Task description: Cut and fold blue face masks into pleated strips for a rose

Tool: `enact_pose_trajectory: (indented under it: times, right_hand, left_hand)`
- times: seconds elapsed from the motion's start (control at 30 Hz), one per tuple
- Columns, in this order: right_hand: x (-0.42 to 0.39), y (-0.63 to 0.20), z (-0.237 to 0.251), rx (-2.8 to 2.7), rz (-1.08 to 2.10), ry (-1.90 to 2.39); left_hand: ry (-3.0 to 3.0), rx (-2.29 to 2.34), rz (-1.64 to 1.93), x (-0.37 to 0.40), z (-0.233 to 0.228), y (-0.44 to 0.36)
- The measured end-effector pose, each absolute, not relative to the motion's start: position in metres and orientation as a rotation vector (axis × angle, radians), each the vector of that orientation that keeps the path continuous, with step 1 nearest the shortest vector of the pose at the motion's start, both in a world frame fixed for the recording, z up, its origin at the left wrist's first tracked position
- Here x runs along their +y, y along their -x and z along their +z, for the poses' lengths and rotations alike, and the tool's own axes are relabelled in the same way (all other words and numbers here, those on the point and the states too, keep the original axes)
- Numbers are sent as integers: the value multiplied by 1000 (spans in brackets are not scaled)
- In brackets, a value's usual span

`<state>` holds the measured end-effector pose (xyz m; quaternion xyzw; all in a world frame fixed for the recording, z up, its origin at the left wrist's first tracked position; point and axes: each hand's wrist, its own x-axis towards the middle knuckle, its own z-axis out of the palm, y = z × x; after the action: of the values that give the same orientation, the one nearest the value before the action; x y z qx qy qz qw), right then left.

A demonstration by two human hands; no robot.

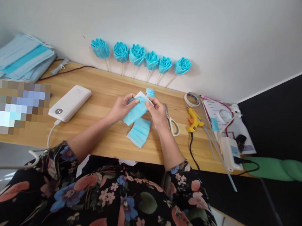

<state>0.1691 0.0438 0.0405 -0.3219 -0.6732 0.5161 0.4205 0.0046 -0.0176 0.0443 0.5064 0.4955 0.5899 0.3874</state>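
White power bank (pixel 70 103), scissors (pixel 172 122), yellow glue gun (pixel 195 120), six blue roses (pixel 137 55) against the wall.

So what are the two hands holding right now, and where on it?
Both hold one blue mask piece above the table: the left hand pinches its left upper edge, the right hand its right upper corner.
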Motion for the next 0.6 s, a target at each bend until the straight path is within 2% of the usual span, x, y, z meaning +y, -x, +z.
enact_pose_trajectory:
  times: [0.3,0.43,0.6]
  right_hand:
    - [35,-171,46,-1731,913,867]
    - [35,-172,45,-1712,898,849]
    - [38,-171,43,-1726,1068,856]
  left_hand:
    - [-1188,1219,1372,-21,46,-9]
    - [-1150,1233,1310,-21,44,-9]
    - [-1287,1302,1333,-20,45,-11]
